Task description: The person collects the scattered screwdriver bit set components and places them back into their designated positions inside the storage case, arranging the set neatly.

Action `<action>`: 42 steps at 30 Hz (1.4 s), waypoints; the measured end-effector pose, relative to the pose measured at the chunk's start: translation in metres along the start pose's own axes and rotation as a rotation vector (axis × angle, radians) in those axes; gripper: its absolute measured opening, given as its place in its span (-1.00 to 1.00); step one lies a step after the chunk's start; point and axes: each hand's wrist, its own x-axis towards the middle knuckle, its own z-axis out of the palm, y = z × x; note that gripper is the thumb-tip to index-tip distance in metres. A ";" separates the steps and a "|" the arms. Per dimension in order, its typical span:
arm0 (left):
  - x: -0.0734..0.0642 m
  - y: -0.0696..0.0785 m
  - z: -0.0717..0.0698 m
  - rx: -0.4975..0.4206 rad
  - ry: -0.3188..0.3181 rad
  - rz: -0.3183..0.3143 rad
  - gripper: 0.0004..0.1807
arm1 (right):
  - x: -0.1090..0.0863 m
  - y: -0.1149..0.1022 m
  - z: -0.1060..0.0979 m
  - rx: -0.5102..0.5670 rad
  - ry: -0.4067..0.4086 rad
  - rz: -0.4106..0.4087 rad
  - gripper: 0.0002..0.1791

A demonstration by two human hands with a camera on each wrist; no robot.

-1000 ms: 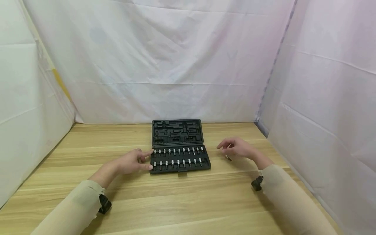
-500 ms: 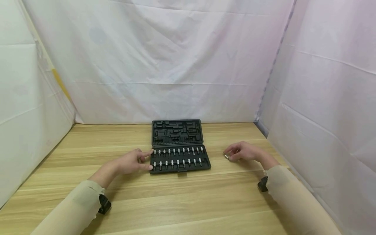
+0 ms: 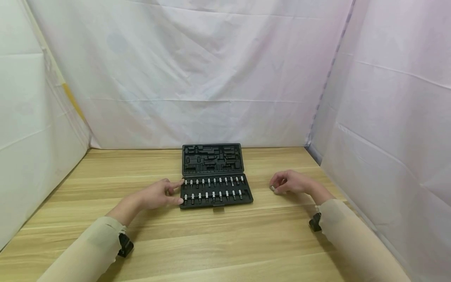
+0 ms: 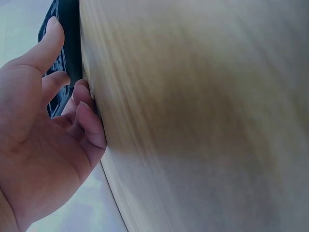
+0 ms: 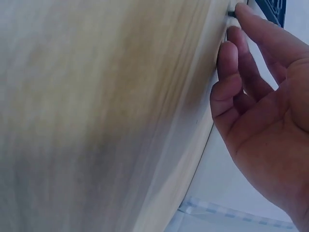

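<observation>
A black socket-bit case (image 3: 216, 205) lies unfolded on the wooden table, its near half bearing two rows of silver-topped bit sockets (image 3: 213, 194). My left hand (image 3: 157, 194) rests at the case's left side, index finger at the upper part of that edge and thumb on the front corner. In the left wrist view its other fingers curl loosely beside the case. To the right of the case, my right hand (image 3: 291, 182) pinches a small silver bit socket (image 3: 272, 188) between thumb and fingertips, low over the table. The fingers cover most of this piece; its dark end (image 5: 231, 14) shows in the right wrist view.
The case's lid (image 3: 213, 158) lies back toward the white cloth wall (image 3: 197, 78), with moulded hollows inside it. Cloth also hangs along the left and right sides. Bare wooden table (image 3: 218, 243) stretches in front of the case.
My right hand has moved slightly right and down onto the small bit socket, and its fingers have closed around it. The left hand and the case have stayed in place.
</observation>
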 end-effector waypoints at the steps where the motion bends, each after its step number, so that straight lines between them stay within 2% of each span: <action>1: 0.000 0.000 0.000 0.000 0.000 0.000 -0.04 | 0.000 0.000 0.000 0.008 0.000 -0.003 -0.77; 7: 0.001 -0.001 0.000 0.002 0.002 0.006 -0.06 | 0.002 -0.009 0.005 0.041 0.007 -0.024 -0.72; 15: 0.002 -0.002 0.000 0.010 0.000 -0.005 -0.05 | 0.011 -0.031 0.017 0.104 0.037 -0.068 -0.70; 22: 0.001 0.000 -0.001 0.014 0.000 0.008 -0.05 | 0.021 -0.047 0.031 0.195 0.022 -0.065 -0.66; 26: 0.000 0.001 -0.002 0.017 0.002 0.011 -0.04 | 0.025 -0.055 0.036 0.238 0.014 -0.065 -0.70; 37: 0.000 0.002 -0.001 0.004 -0.006 0.007 -0.05 | 0.035 -0.067 0.045 0.109 0.018 -0.094 -0.80; 42: 0.000 0.001 -0.001 0.003 -0.006 0.006 -0.05 | 0.037 -0.068 0.048 0.077 -0.016 -0.084 -0.80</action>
